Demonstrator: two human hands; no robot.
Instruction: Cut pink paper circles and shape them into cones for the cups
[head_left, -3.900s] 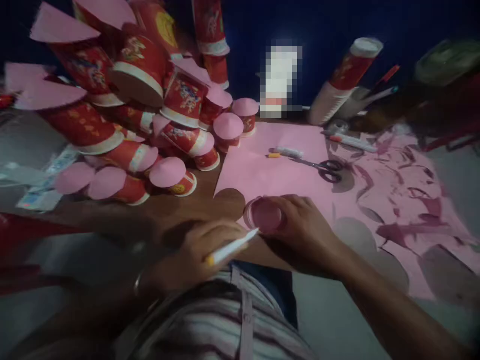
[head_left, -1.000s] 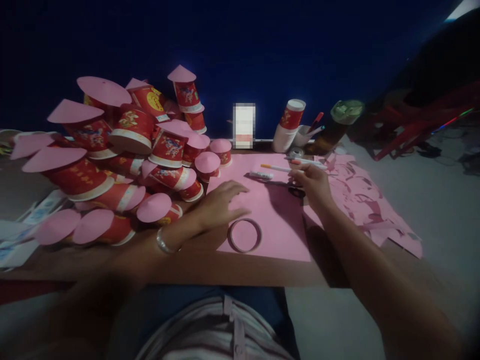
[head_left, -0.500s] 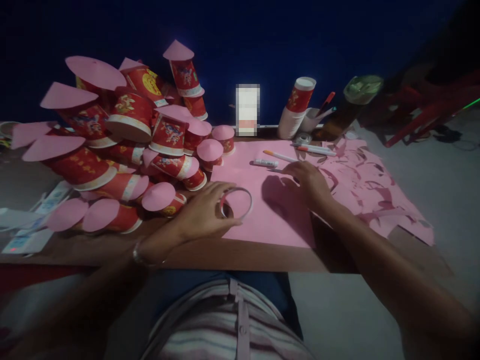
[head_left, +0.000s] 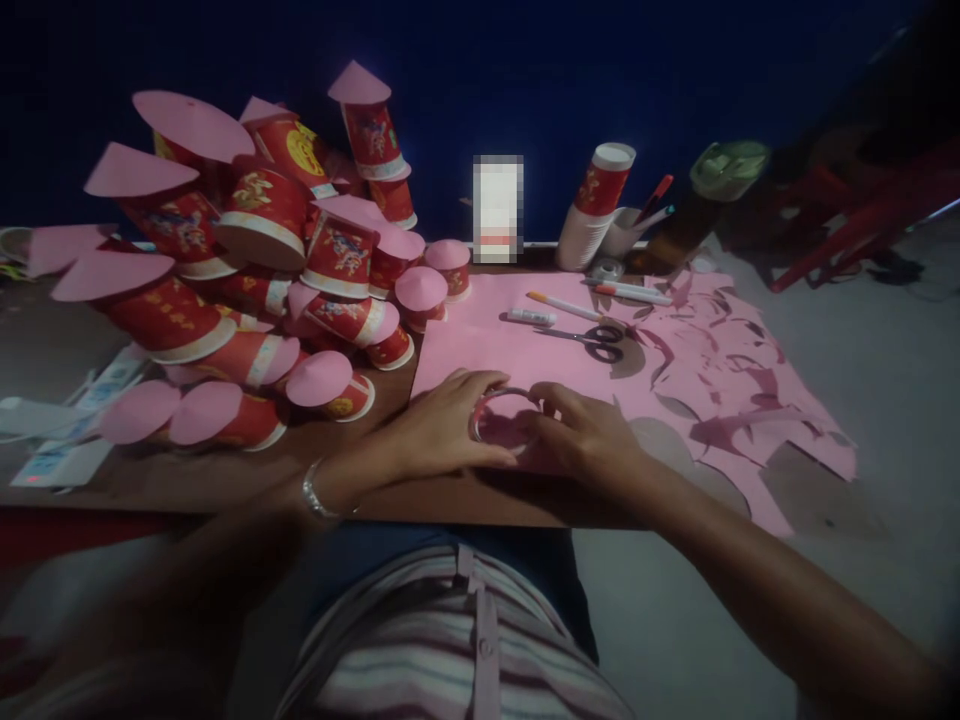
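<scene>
The scissors (head_left: 579, 338) lay on the pink paper (head_left: 465, 345), with their blades pointing left. In front of the scissors and a bit to the left was a round ring (head_left: 476, 420). The left hand (head_left: 439, 425) was clamped on the ring, thumb on the near side and the other fingers on the far side (a shiny bracelet (head_left: 311, 490) sat on that wrist). The right hand (head_left: 589, 435) had bent fingers touching the ring's right edge, but I could not tell if they pinched it. Just behind the scissors lay a pen with an orange end (head_left: 559, 303) and a small white tube (head_left: 532, 317). To the right of the scissors was a messy spread of pink scraps (head_left: 750, 350). Well to the left of them was a big heap of red cups (head_left: 343, 258), many with pointy pink hats. Farther behind the scissors stood a tall stack of cups (head_left: 586, 235).
</scene>
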